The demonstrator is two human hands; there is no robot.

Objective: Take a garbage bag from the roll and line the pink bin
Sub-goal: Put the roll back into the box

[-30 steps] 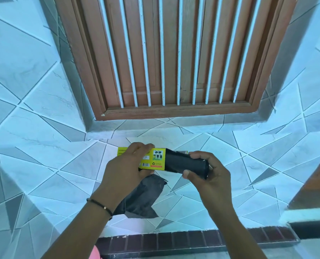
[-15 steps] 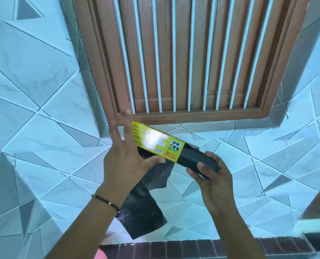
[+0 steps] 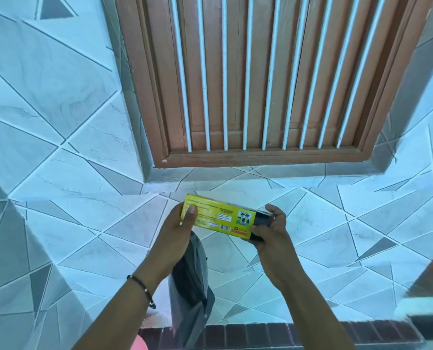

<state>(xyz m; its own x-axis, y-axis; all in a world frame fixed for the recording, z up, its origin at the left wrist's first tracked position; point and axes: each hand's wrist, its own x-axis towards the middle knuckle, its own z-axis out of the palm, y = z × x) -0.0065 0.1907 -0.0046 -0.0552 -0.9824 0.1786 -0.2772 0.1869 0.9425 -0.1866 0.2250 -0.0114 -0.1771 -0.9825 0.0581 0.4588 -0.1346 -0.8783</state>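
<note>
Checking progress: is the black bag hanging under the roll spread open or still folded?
Folded: the black bag hangs as a narrow creased strip below the left hand.
</note>
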